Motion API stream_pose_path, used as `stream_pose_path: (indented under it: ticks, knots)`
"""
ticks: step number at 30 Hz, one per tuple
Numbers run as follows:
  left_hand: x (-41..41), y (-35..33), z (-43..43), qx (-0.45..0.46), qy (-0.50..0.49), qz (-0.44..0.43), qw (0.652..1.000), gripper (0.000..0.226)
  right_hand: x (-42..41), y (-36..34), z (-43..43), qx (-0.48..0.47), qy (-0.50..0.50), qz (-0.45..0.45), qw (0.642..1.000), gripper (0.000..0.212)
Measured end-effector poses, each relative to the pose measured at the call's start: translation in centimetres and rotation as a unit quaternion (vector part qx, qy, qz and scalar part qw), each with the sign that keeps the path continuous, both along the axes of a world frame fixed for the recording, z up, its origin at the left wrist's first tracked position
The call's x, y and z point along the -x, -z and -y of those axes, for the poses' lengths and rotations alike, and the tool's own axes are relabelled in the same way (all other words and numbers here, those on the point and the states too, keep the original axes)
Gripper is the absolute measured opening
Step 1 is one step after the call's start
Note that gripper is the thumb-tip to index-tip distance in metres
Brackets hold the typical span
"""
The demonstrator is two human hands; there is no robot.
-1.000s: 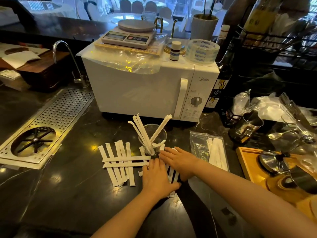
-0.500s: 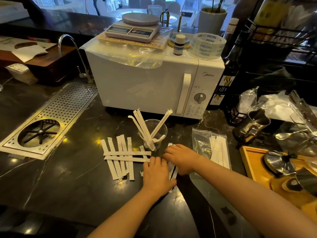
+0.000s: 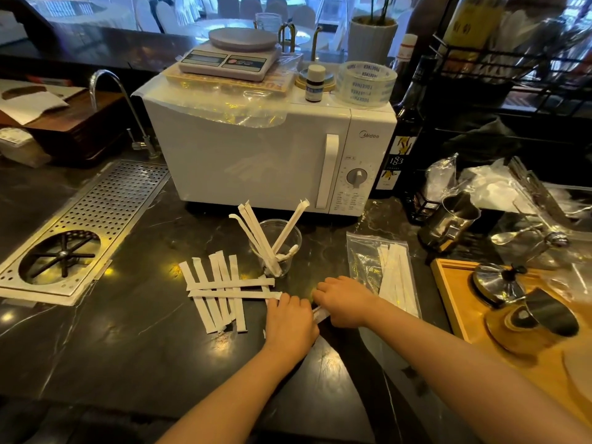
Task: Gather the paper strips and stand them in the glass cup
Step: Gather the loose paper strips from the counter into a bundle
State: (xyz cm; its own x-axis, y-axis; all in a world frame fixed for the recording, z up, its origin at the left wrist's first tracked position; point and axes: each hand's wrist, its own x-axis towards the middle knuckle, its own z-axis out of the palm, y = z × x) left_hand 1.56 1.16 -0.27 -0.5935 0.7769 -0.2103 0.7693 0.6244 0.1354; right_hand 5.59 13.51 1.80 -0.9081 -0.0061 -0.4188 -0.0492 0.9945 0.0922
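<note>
Both hands lay side by side on the dark counter (image 3: 128, 331). The left hand (image 3: 290, 318) and right hand (image 3: 344, 301) were closed over gathered paper strips (image 3: 320, 313), just below the glass cup (image 3: 276, 248). More strips (image 3: 221, 293) lay leftward, nearer the left hand.

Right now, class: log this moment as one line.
left hand: on strips | right hand: gathering strips | cup: some strips standing | stage: gathering

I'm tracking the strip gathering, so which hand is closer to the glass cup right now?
Hard to call; the right looks slightly nearer. The right hand lies just in front and right of the glass cup. The left hand lies in front of it, a little farther toward the person.
</note>
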Motion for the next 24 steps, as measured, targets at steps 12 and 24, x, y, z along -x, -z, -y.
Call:
stream_pose_path:
  ticks: [12,24]
  knots:
    - [-0.6,0.8,1.0,-0.001,0.038,0.001,0.999,0.027,-1.4,-0.1,1.6,0.022,0.046,0.014,0.999,0.031]
    - [-0.8,0.7,2.7,0.005,-0.003,0.008,1.0,0.04,-1.9,0.7,2.3,0.019,0.02,-0.018,0.999,0.031]
